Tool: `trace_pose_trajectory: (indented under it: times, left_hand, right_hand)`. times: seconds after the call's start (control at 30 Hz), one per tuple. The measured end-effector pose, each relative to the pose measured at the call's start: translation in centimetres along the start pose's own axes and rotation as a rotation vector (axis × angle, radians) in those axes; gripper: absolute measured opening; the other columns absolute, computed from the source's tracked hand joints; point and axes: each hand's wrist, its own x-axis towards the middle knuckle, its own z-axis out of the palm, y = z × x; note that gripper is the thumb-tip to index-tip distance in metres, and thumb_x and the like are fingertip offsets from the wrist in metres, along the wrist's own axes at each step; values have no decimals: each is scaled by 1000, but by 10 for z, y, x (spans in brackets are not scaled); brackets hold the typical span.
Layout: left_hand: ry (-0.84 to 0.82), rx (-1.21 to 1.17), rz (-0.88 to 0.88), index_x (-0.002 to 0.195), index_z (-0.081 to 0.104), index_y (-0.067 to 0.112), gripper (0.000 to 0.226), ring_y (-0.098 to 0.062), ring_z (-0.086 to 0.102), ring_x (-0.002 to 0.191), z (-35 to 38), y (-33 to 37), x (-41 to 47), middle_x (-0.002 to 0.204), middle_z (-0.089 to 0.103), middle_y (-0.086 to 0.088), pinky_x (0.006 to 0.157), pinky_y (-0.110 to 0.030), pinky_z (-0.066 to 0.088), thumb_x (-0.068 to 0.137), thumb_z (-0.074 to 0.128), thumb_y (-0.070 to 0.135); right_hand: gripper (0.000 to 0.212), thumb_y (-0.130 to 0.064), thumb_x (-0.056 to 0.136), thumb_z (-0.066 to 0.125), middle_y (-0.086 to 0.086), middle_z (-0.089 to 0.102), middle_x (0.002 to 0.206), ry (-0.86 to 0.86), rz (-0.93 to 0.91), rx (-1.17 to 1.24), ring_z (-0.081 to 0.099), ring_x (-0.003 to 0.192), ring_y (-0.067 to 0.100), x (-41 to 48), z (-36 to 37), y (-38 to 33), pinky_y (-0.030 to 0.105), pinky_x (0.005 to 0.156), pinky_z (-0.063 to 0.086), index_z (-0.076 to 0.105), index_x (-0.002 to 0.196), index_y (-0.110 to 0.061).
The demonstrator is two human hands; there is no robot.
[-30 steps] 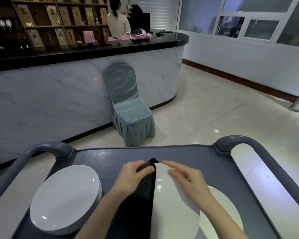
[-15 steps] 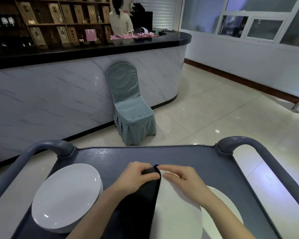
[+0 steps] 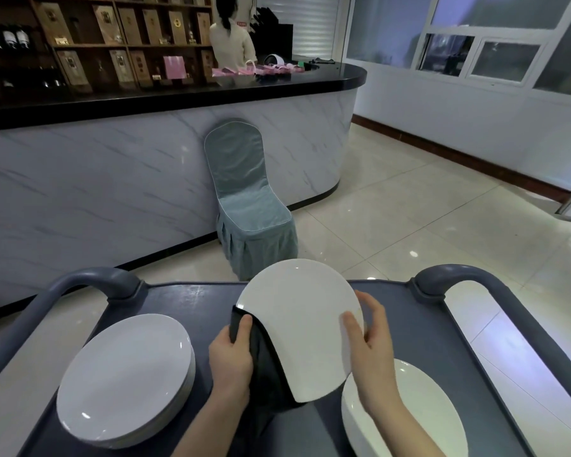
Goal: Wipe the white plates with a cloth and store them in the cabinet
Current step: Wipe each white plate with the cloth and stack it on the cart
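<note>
Unmarked white plate [image 3: 299, 324] between cloth-wrapped left hand [image 3: 233, 357], right hand [image 3: 371, 351]

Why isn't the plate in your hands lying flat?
It is tilted up: the plate is lifted off the cart, right hand gripping its rim, left hand pressing the cloth on.

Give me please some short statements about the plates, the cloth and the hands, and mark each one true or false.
1. The left hand presses a dark cloth against the held plate. True.
2. The right hand is empty. False: it grips the held plate's right edge.
3. A stack of plates sits on the cart, left of the hands. True.
4. The held plate lies flat on the cart. False: it is raised and tilted.
</note>
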Motion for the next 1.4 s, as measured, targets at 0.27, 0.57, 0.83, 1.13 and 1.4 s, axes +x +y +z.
trace_pose_trajectory:
  times: [0.27, 0.57, 0.83, 1.13, 1.4]
  left_hand:
    - [-461, 440, 451, 73, 65, 14, 24, -2, 48, 60, -4, 40, 30, 64, 65, 4, 59, -22, 42, 90, 67, 30]
    - [-170, 226, 289, 67, 58, 8, 33, -9, 44, 59, -12, -20, 2, 58, 54, 3, 58, -28, 40, 92, 66, 29]
    - [-265, 304, 254, 68, 63, 11, 27, -7, 52, 62, -15, -2, 12, 62, 64, 5, 61, -26, 44, 88, 70, 28]
    - [-468, 444, 421, 72, 65, 25, 16, 1, 54, 63, -1, 21, 14, 67, 65, 11, 61, -19, 44, 85, 72, 31]
    - [-214, 175, 58, 75, 61, -3, 33, -16, 50, 66, -19, -43, -13, 66, 61, -7, 64, -33, 43, 90, 67, 25]
  right_hand:
    - [36, -27, 96, 63, -39, 60, 119, -578, -152, -441, 51, 114, -18, 49, -17, -43, -1, 91, 34, 58, 122, -52]
    - [31, -23, 97, 61, -37, 64, 115, -453, -144, -358, 55, 114, -15, 33, -14, -17, 4, 93, 39, 68, 118, -44]
    - [32, -17, 99, 56, -27, 69, 116, -261, -46, -187, 61, 111, -8, 23, -26, -5, 16, 93, 46, 68, 121, -38]
    - [29, -21, 96, 63, -32, 67, 116, -452, -135, -284, 57, 114, -12, 24, -20, -11, 7, 94, 41, 70, 118, -39]
    - [33, -15, 98, 59, -33, 68, 112, -267, -8, -198, 59, 108, -14, 22, -26, -3, 13, 92, 44, 69, 114, -41]
